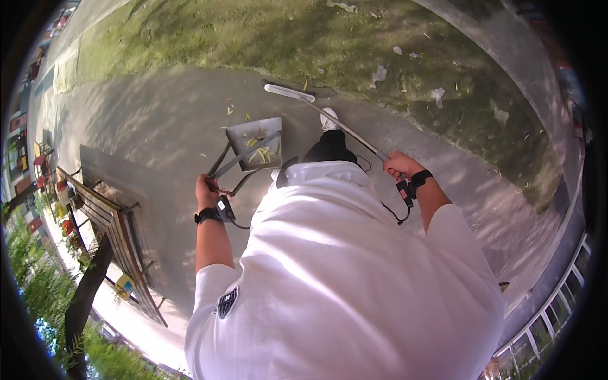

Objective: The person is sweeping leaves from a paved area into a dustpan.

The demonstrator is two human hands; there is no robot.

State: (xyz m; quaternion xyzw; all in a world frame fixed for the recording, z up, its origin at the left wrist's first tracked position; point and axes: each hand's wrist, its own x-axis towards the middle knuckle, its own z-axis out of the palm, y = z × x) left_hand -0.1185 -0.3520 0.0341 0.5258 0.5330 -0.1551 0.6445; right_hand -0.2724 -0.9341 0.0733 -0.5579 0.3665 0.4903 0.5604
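Observation:
My left hand (pixel 205 191) grips the handle end of a metal dustpan (pixel 273 126). The pan hangs or rests in front of my left leg; whether it touches the ground I cannot tell. Yellow-green leaves (pixel 264 154) lie in it, along with some darker debris. In my right hand (pixel 400 165) is the grey handle (pixel 354 134) of a long-handled broom or similar tool. Its narrow white head (pixel 289 92) is down on the pavement by the edge of the mossy ground, ahead of my white shoe (pixel 328 118). The underside of the head is hidden.
Loose leaves (pixel 230 110) are scattered on the concrete (pixel 171 109) beyond the pan. Green mossy ground (pixel 304 38) with pale patches stretches ahead. A slatted bench (pixel 107 209) and a tree trunk (pixel 90 285) stand to the left. A white railing (pixel 546 318) runs at lower right.

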